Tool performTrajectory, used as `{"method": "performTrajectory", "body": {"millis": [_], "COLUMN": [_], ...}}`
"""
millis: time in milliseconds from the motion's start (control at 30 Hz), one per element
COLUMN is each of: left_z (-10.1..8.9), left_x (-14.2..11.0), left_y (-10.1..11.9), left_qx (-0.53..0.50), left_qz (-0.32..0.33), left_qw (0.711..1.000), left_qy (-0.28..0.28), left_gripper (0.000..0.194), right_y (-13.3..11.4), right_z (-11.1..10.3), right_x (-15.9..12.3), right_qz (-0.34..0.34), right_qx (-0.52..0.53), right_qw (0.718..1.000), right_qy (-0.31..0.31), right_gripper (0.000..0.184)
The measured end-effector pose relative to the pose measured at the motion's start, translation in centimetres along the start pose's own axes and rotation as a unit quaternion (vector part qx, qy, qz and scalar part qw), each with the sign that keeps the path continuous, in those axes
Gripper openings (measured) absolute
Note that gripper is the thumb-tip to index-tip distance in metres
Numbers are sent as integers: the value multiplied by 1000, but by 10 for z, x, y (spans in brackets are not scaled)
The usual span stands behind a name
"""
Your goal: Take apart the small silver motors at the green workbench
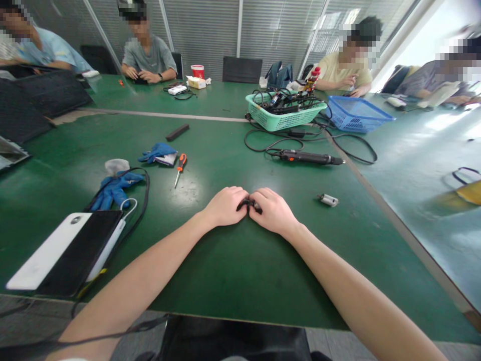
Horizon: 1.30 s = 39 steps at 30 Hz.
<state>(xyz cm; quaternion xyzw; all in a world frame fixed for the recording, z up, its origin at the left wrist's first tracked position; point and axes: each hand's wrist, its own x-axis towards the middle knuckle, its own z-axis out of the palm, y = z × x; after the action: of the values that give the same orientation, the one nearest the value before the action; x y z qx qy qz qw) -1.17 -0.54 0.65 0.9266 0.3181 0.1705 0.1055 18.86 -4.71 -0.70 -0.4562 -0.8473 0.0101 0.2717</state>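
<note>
Your left hand (227,206) and right hand (274,210) curl around a small dark part (243,203) over the green tabletop (240,276); beyond your fingers (239,193) stands a slatted partition (203,35).

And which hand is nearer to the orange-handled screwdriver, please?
Left. The left hand is to the right of the screwdriver and nearer the wearer; the right hand is farther right, beyond the left one.
</note>
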Motion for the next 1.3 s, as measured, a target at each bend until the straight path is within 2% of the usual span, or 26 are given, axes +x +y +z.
{"method": "performTrajectory", "body": {"millis": [1300], "left_z": [1], "left_x": [0], "left_y": [-1], "left_qx": [3], "left_qz": [2], "left_qw": [1000], "left_qy": [5], "left_gripper": [7], "right_y": [-1], "right_z": [-2], "right_x": [1], "right_qz": [1], "right_qx": [2], "right_qw": [1000], "right_qy": [1], "right_gripper": [4]}}
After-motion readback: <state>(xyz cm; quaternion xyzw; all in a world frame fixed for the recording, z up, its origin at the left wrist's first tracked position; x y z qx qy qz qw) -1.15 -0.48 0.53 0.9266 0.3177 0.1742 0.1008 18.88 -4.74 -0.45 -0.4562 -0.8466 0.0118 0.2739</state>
